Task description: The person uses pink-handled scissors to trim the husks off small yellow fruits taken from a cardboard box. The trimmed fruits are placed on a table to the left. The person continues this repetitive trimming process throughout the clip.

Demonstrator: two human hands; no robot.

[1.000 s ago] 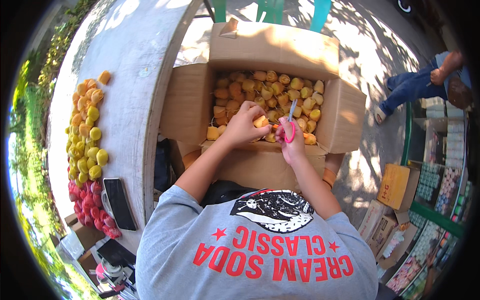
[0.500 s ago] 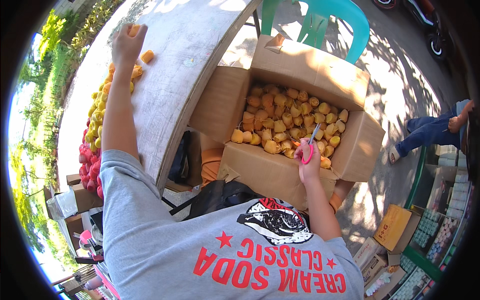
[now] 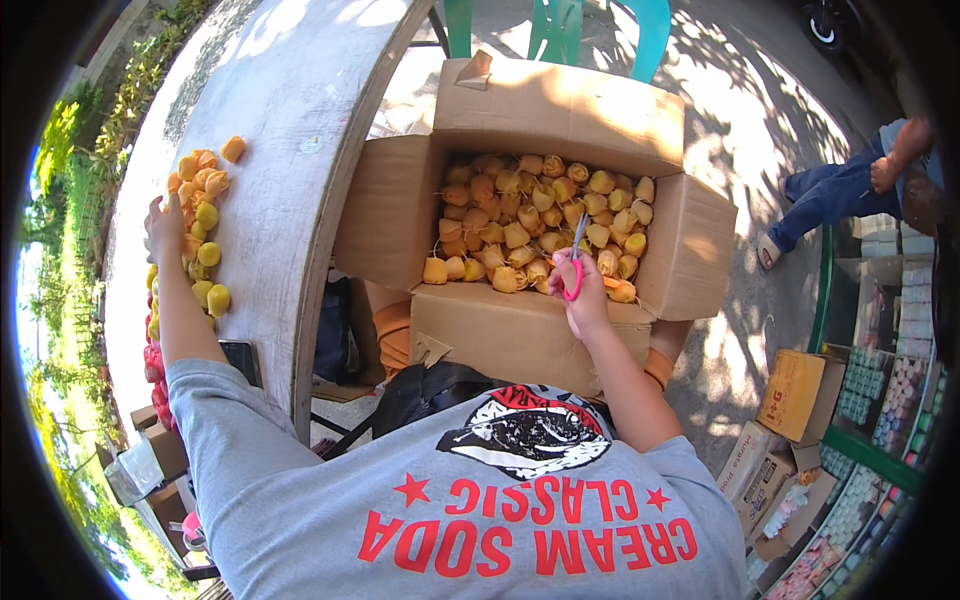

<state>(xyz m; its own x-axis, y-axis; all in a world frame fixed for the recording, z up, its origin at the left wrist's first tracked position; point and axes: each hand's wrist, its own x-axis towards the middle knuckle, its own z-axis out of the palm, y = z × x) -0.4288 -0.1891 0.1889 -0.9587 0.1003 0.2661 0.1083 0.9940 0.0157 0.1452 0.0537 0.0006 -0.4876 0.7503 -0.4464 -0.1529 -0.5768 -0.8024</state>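
1. Pink-handled scissors sit in the right grip, which is closed around the handles; the blades point away from the person, above the buds in the box.
2. The left grip is on the bench, at the side of a pile of orange buds, fingers bent; whether they have closed on one, I cannot tell.
3. Yellow and orange buds lie close together in the open cardboard box under the scissors, thin pale strings showing among some of them.
4. In the pile on the bench, yellow buds lie nearer the person than the orange ones, and red buds nearer again, partly hidden by the left arm. A single orange bud lies near the far end.
5. A dark phone lies on the bench, partly covered by the grey sleeve.
6. Beyond the box stands a green chair; to the right, another person in blue trousers is near stocked shelves.
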